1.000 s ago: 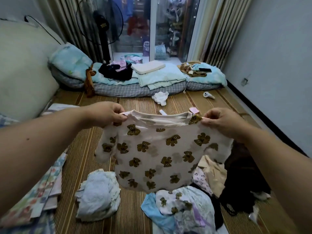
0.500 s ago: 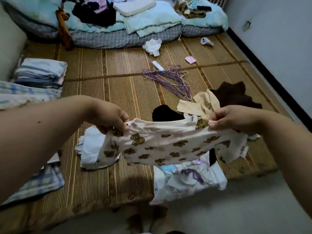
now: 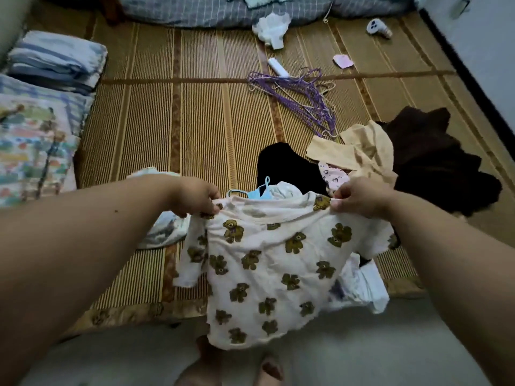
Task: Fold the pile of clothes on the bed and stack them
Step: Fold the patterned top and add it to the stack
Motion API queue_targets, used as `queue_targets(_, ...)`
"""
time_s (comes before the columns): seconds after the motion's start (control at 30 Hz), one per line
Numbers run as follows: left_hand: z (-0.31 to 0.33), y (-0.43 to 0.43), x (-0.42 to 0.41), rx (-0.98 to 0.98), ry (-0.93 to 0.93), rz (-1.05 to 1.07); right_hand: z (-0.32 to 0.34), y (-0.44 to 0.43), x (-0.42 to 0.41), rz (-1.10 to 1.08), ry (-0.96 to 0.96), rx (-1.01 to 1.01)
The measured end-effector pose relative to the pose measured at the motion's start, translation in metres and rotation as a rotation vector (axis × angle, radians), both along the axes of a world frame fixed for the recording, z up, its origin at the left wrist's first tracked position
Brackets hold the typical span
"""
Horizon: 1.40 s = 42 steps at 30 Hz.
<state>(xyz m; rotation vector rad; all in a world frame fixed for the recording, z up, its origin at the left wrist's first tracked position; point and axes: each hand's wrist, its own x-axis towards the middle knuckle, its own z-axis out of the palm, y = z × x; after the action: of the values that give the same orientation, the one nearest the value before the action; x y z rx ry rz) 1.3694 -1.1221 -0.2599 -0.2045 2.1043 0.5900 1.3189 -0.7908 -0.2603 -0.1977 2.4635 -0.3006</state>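
Observation:
A small white top printed with brown bears (image 3: 273,271) hangs spread in front of me over the bed's front edge. My left hand (image 3: 196,197) pinches its left shoulder and my right hand (image 3: 359,197) pinches its right shoulder. Behind it lies the unfolded pile: a black garment (image 3: 287,165), a beige garment (image 3: 359,151), a dark brown garment (image 3: 434,157), a pink heart-print piece (image 3: 333,176) and a light blue piece (image 3: 257,193). White clothes (image 3: 362,285) lie under the top's right side. A white crumpled garment (image 3: 164,232) sits to the left.
Folded bedding (image 3: 55,59) and a patterned quilt (image 3: 30,146) lie stacked at the left. Purple hangers (image 3: 298,96) rest mid-mat. A white cloth (image 3: 271,27), a white tube (image 3: 277,68), a pink item (image 3: 343,61) and a small white device (image 3: 379,27) lie farther back. The wall is on the right.
The view has tilted down from the room to the bed edge. Both hands have lowered the bear top toward me, and it now hangs past the mat's front edge.

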Motion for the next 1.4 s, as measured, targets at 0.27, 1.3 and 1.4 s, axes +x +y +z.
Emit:
queue_targets(0.27,-0.162,0.014,-0.035,-0.116,0.444,0.213,-0.158,-0.017,-0.044,-0.009,0.330,0.074)
queue_targets(1.3,-0.260,-0.043,-0.032,-0.165,0.264,0.310,-0.207,0.112,-0.046,-0.545,-0.014,-0.536)
queue_targets(1.4,-0.258,-0.052,-0.031,0.020,0.296,0.462,-0.216,0.116,-0.052,-0.633,-0.082,-0.755)
